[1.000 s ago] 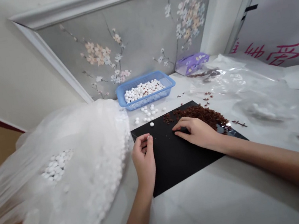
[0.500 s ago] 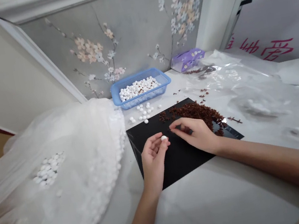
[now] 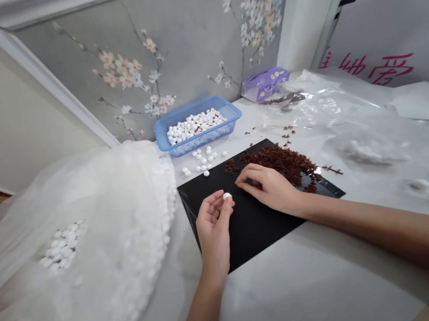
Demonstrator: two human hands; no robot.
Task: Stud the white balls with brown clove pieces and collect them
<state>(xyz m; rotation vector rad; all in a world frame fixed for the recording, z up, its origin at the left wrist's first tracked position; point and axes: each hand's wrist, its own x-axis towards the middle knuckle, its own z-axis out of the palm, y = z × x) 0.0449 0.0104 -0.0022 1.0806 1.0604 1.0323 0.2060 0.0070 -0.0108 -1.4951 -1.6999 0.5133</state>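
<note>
Thumb and fingers of my left hand [image 3: 214, 229] pinch a small white ball [image 3: 227, 196] above the black sheet [image 3: 253, 236]. Just to its right, my right hand [image 3: 269, 187] has its thumb and index fingertips together. Whatever is between those fingertips is too small to make out. Behind my right hand, a heap of small reddish-brown star-shaped pieces [image 3: 287, 161] covers the far right part of the sheet. Several loose white balls [image 3: 201, 157] lie on the table beyond the sheet's far left edge.
A blue plastic basket [image 3: 158, 135] of white balls stands against the flowered panel. White netting [image 3: 123, 209] with more white balls drapes over the left side. Clear plastic bags [image 3: 358, 129] and a purple packet [image 3: 265, 84] lie to the right.
My right hand has moved slightly left, toward the ball in my left hand. The whole view has shifted a little; the left hand keeps its hold on the ball.
</note>
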